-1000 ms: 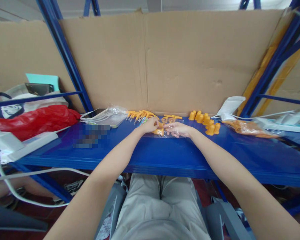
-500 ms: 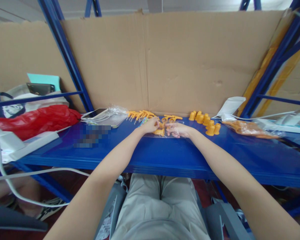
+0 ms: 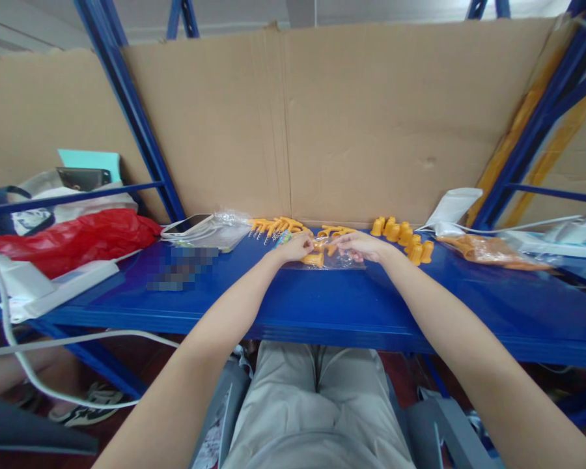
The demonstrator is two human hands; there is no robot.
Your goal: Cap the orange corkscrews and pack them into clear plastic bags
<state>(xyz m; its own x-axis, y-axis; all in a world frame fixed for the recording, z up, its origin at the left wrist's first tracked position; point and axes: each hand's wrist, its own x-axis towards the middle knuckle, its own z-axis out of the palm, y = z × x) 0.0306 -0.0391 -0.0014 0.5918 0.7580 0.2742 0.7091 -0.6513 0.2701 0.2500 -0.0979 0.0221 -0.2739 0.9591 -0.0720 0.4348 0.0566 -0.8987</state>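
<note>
Left hand [image 3: 297, 246] curled, right hand [image 3: 359, 246] index extended, can't tell if either pinches; clear bag [image 3: 346, 263] and orange cup [image 3: 313, 260] between them, mid-table [image 3: 322, 299]; seemingly partway, corkscrews [image 3: 273, 226] and more cups [image 3: 401, 233] loose toward back edge

Loose, creased grey-beige trousers [image 3: 287, 378], bare forearms [image 3: 237, 306]

blue shelf [image 3: 342, 306] | on it: orange-handled corkscrews [image 3: 275, 225] | orange cups [image 3: 415, 253] | clear bag [image 3: 346, 263] | bagged orange parts [image 3: 488, 251] | white power strip [image 3: 73, 286]
</note>
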